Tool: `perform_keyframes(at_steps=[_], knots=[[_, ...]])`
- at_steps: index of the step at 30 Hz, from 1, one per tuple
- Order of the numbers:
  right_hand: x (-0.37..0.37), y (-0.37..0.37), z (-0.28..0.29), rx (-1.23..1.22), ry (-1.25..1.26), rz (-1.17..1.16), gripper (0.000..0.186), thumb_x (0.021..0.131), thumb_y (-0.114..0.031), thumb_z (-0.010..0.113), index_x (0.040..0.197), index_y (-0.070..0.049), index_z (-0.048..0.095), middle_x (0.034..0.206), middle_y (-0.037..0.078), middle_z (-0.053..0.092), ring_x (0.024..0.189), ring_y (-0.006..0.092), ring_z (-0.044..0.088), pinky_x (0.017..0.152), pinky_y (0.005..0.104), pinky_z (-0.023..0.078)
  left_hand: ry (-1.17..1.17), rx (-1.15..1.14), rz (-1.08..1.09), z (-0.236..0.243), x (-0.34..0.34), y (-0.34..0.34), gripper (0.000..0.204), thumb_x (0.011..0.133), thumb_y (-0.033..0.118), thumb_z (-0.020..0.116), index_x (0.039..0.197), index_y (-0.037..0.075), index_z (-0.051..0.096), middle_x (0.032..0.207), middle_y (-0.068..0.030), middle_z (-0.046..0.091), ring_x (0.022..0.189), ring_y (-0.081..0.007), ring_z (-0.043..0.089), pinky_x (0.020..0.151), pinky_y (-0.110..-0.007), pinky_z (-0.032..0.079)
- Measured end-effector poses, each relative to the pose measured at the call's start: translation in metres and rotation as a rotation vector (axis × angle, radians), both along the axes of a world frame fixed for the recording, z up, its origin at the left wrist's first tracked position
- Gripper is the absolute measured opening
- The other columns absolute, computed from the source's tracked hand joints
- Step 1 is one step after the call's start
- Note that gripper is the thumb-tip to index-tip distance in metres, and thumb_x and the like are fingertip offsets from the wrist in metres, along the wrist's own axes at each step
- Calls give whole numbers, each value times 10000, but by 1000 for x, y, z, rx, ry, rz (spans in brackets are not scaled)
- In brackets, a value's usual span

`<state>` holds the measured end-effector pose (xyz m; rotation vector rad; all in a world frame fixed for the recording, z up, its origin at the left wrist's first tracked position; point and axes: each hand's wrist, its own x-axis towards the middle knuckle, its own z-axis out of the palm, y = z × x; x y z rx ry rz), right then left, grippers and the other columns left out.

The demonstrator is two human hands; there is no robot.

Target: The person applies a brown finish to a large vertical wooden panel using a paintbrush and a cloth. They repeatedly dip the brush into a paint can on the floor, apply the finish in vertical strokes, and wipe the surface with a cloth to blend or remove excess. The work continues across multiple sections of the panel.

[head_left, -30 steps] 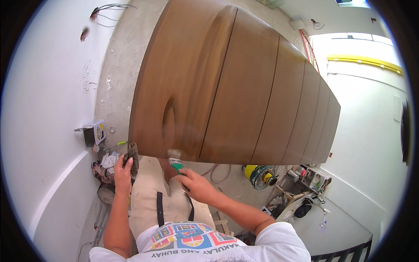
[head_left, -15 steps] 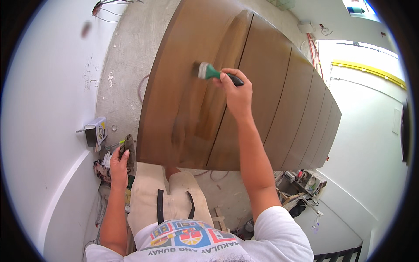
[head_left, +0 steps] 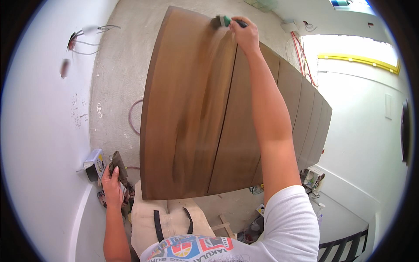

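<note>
My right hand [head_left: 246, 36] is closed round the handle of a flat paintbrush [head_left: 224, 21], green and black with dark bristles. Those bristles touch the far end of a large brown wooden panel [head_left: 248, 118], probably a door, scored by several dark grooves. Along its left section run darker, wet-looking streaks [head_left: 181, 131], partly glossy. Off the panel's near left corner, my left hand [head_left: 112, 187] grips a folded dark brown cloth [head_left: 117, 166] between thumb and fingers.
A white and black metal can [head_left: 94, 165] stands by the left wall, below loose wires [head_left: 80, 39] sticking out of it. A thin hose [head_left: 132, 115] curls on the concrete floor. Right of the panel are cluttered tools [head_left: 313, 178] and a dark railing [head_left: 345, 249].
My right hand has swept the brush away from me, from the panel's middle to its far end. My left hand still holds the cloth, and the view has shifted.
</note>
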<state>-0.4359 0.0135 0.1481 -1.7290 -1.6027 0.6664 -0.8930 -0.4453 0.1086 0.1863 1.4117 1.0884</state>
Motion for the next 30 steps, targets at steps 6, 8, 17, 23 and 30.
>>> perform_keyframes(at_steps=[6,8,17,23,30], knots=[[-8,-109,-9,101,-227,363,221,903,-5,733,1122,-32,727,1140,157,713,1078,311,675,950,385,540,37,-4,-58,-7,5,35,250,1051,111,666,1278,5,669,1207,-40,712,1039,-104,653,946,-286,526],[-20,-211,3,-81,-303,486,302,855,40,702,1137,-67,709,1224,160,686,1197,376,635,1019,449,538,70,22,-122,-12,10,43,270,1052,118,669,1296,3,663,1208,-45,706,1030,-101,644,944,-284,521],[-29,-563,95,-522,203,256,263,933,-40,750,1191,-43,700,1337,188,651,1176,352,681,978,403,574,595,564,-793,-3,150,122,324,961,15,683,1283,-10,706,1179,-133,749,1096,-242,702,1002,-346,521],[-2,-671,113,-502,286,-26,221,922,-7,754,1141,-29,729,1282,171,696,1150,335,698,985,393,565,1210,1189,-846,-30,253,226,369,879,17,686,1242,57,741,1173,-151,717,1093,-338,659,963,-451,519],[26,-778,102,-543,321,-272,217,912,19,740,1126,-17,733,1253,186,705,1123,335,703,966,394,553,1194,1311,-1052,-46,290,102,289,837,-15,678,1109,34,764,1063,-156,709,1002,-372,657,895,-459,534]])
